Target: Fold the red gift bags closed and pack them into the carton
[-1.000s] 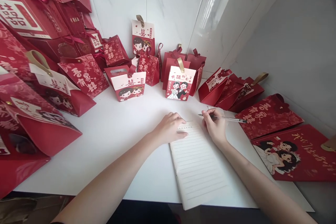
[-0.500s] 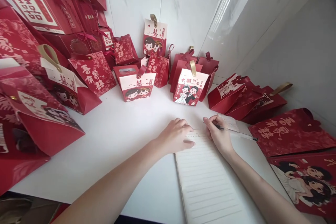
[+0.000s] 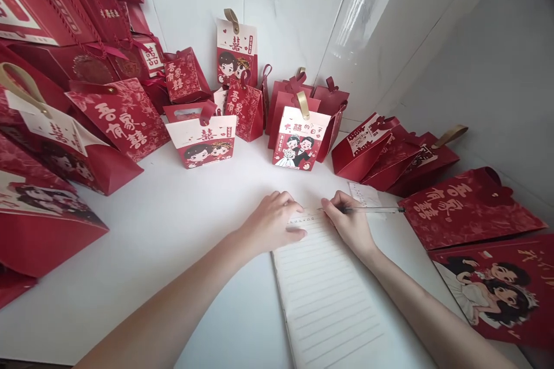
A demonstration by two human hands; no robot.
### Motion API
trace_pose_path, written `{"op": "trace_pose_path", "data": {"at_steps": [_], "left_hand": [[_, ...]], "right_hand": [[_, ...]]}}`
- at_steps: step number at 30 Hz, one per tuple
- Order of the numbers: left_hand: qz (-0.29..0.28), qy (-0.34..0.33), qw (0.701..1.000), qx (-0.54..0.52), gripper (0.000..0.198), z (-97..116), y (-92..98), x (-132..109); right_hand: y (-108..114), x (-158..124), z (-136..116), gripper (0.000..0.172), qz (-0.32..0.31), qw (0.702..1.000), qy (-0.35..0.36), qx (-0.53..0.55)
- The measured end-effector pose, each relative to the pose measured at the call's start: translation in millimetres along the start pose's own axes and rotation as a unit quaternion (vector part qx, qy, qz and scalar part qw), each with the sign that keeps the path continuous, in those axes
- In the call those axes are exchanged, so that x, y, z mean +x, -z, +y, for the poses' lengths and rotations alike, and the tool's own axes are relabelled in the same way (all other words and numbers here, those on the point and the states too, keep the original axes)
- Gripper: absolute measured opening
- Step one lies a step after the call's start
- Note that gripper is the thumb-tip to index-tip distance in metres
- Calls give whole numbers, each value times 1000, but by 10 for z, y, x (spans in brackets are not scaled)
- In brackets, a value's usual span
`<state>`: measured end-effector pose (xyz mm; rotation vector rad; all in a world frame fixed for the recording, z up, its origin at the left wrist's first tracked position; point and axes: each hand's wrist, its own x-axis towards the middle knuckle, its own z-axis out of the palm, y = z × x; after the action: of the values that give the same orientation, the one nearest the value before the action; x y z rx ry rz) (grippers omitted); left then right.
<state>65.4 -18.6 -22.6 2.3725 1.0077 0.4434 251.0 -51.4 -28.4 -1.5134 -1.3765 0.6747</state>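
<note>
A lined notebook page (image 3: pixel 329 294) lies open on the white table (image 3: pixel 173 242) in front of me. My left hand (image 3: pixel 272 222) rests palm down on the page's top left corner, fingers curled loosely and holding nothing. My right hand (image 3: pixel 348 222) is closed on a pen (image 3: pixel 372 210), whose tip points left at the top line of the page. A little writing shows along that top line. A small white slip (image 3: pixel 362 194) lies just behind my right hand.
Several red gift bags and boxes ring the table: a cartoon couple box (image 3: pixel 300 141) straight ahead, a wide box (image 3: pixel 201 139) left of it, large bags (image 3: pixel 116 121) stacked at left, flat bags (image 3: pixel 467 207) at right. White tiled walls (image 3: pixel 303 6) meet in the corner behind.
The view has swung about while both hands stayed at the top of the page. The pen tip has shifted slightly left along the top line.
</note>
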Motion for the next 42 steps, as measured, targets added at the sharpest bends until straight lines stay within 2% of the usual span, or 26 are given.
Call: {"op": "trace_pose_path", "data": {"at_steps": [11, 19, 27, 33, 37, 39, 42], "left_hand": [[-1, 18, 1000, -15, 33, 15, 3, 4], [0, 19, 1000, -10, 33, 9, -17, -1], [24, -6, 1000, -10, 30, -26, -41, -3], [20, -4, 1000, -5, 31, -26, -45, 6], [20, -1, 1000, -1, 31, -24, -36, -2], [19, -5, 1000, 1, 31, -21, -28, -10], [17, -3, 1000, 2, 31, -15, -18, -17]], "right_hand": [[-13, 1, -13, 32, -26, 998, -14, -52], [-18, 5, 18, 30, -22, 998, 0, -58], [-10, -2, 49, 29, -7, 998, -17, -64], [-6, 8, 40, 28, -9, 999, -14, -43], [55, 30, 55, 30, 29, 997, -49, 59], [106, 63, 74, 33, 53, 994, -53, 76], [204, 136, 112, 30, 89, 996, 20, 1]]}}
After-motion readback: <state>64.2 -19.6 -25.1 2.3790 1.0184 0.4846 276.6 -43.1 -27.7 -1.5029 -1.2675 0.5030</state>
